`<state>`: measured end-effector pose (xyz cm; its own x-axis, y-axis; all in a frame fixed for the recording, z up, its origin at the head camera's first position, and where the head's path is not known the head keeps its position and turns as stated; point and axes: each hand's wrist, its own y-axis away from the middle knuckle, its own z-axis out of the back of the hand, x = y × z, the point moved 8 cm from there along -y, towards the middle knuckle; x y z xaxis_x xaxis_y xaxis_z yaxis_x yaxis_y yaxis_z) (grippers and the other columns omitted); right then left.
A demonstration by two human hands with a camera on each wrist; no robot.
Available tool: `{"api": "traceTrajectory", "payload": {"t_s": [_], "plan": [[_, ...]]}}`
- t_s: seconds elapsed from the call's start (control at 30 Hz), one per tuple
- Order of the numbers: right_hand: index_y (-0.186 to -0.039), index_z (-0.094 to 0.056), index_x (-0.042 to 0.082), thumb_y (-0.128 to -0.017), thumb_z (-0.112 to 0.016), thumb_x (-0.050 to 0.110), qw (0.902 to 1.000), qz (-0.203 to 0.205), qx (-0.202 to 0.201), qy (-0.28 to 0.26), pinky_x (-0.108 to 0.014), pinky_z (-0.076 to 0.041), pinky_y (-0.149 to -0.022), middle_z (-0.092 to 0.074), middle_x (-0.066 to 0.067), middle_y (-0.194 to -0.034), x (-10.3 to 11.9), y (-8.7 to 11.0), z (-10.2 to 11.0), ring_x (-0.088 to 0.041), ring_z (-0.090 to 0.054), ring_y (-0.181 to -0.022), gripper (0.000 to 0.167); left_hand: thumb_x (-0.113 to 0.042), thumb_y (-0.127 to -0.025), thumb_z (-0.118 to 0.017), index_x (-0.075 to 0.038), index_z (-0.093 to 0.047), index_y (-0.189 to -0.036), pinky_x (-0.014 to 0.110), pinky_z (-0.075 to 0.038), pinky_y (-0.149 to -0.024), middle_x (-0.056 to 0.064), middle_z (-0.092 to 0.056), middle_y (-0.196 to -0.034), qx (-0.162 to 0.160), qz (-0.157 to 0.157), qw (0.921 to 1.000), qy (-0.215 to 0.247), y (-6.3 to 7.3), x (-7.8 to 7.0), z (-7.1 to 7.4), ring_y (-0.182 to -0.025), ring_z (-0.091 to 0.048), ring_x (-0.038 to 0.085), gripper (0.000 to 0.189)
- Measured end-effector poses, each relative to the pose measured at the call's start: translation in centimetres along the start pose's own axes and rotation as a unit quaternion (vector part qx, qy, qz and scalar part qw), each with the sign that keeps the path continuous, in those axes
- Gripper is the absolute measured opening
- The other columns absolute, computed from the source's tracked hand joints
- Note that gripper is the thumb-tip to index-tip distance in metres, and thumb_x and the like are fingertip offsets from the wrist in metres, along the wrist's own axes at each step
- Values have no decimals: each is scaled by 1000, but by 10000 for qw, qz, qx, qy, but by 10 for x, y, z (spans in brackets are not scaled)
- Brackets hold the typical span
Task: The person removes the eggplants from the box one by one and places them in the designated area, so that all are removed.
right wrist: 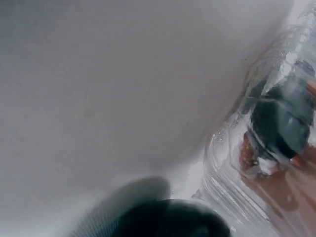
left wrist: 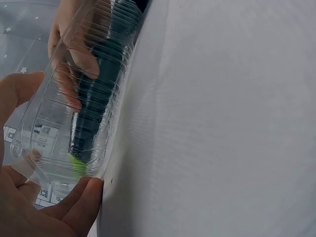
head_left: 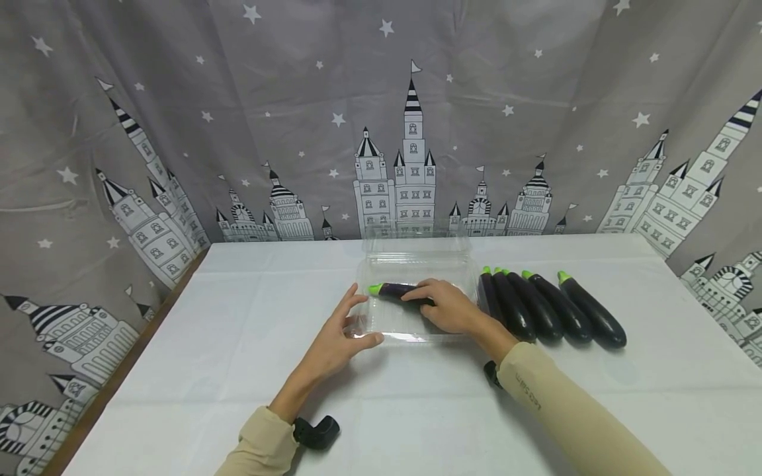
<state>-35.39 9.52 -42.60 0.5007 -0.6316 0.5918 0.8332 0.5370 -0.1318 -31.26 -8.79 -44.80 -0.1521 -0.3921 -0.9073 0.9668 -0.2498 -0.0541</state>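
A clear plastic clamshell container [head_left: 393,324] lies on the white table with its lid [head_left: 417,246] raised at the back. Inside it, a dark purple eggplant [head_left: 394,289] lies crosswise, its green stem end to the left. My right hand [head_left: 446,305] reaches into the container and grips the eggplant from above, covering its thicker end. With thumb and fingers spread round the left end, my left hand [head_left: 336,340] holds the container. Through the ribbed clear wall, the left wrist view shows the eggplant [left wrist: 98,94] beside the right hand's fingers [left wrist: 84,61].
Several more eggplants [head_left: 538,307] lie side by side just right of the container, stems pointing away from me. A grey curtain [head_left: 286,119] printed with castles and stars hangs behind the white table [head_left: 256,311]. The table's brown left edge [head_left: 143,344] shows.
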Motion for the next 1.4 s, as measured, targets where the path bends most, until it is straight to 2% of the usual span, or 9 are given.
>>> {"api": "traceTrajectory", "payload": {"t_s": [0.33,0.53,0.63,0.77,0.9,1.17,1.4], "plan": [[-120,-70,10,-87,-57,-3,9977,167,-478,-446,-49,-45,-93,-56,-15,-120,3,2,8,-30,-54,-105,38,-21,-83,-79,-8,-42,-145,57,-39,-103,1,-11,-165,-28,32,9999,-114,-1,1,0,-136,-36,46,73],[-125,-66,11,-90,-56,1,9969,216,-457,-605,-47,-45,-86,-49,-16,-118,4,1,8,-30,-52,-98,38,-24,-82,-80,-8,-43,-145,56,-40,-102,1,-11,-164,-36,42,9999,-143,-1,2,0,-135,-38,45,74],[-126,-65,11,-90,-54,3,9975,129,-431,-554,-49,-46,-87,-48,-18,-124,3,2,8,-32,-53,-100,39,-25,-82,-80,-8,-44,-144,55,-41,-102,1,-12,-164,-42,24,9999,-140,-1,1,0,-135,-39,44,74],[-127,-64,11,-91,-50,4,9983,62,-385,-426,-54,-45,-92,-44,-21,-139,3,2,7,-36,-53,-111,39,-24,-82,-80,-8,-44,-144,55,-42,-101,1,-12,-164,-35,9,9999,-122,-1,1,1,-134,-39,44,74],[-128,-63,10,-91,-50,5,9981,36,-411,-460,-53,-42,-99,-48,-17,-141,5,1,8,-34,-51,-120,39,-24,-82,-80,-8,-43,-144,55,-42,-101,1,-12,-164,-23,14,9999,-98,-1,0,1,-134,-39,44,74],[-129,-64,13,-94,-53,7,9906,61,-1136,-763,-50,-43,-100,-54,-12,-136,6,4,20,-31,-53,-121,37,-25,-82,-80,-8,-44,-144,55,-42,-101,0,-12,-164,-32,4,9999,-138,-1,0,0,-135,-39,43,74],[-131,-63,12,-94,-51,6,9817,142,-1595,-1028,-51,-44,-97,-52,-12,-138,10,7,31,-31,-52,-120,39,-24,-82,-79,-8,-44,-144,56,-42,-101,0,-11,-164,-64,30,9999,-130,0,0,0,-135,-39,43,74]]}}
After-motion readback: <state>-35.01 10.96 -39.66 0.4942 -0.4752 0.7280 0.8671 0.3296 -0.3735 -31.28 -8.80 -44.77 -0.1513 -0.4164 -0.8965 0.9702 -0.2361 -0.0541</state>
